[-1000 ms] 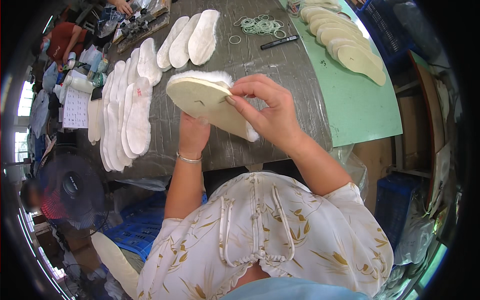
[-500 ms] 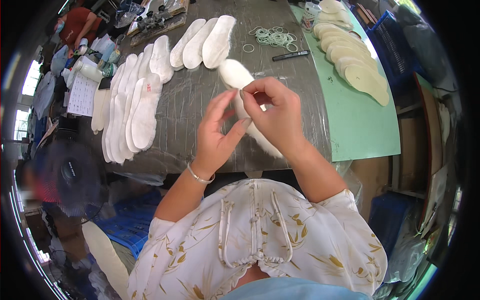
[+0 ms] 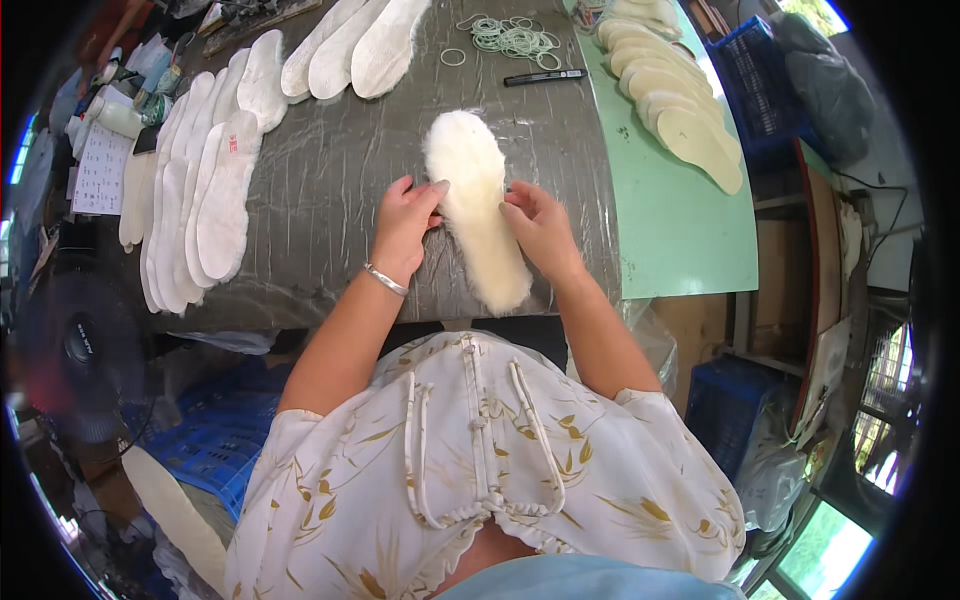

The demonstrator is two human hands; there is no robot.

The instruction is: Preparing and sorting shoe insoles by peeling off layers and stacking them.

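A row of white insoles point(image 3: 205, 190) overlaps along the bench point(image 3: 320, 200) at left. The left hand point(image 3: 405, 225) and right hand point(image 3: 540, 228), fingers loosely spread, press either edge of a fleecy insole point(image 3: 478, 220) lying flat mid-bench. Right, tan insoles point(image 3: 680, 110) sit beside a blue crate point(image 3: 755, 85), its contents unclear.

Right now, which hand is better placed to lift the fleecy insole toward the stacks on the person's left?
Probably the left hand: it touches the fleecy insole's left edge, on the side facing the white insole stacks. The right hand rests at the opposite edge.
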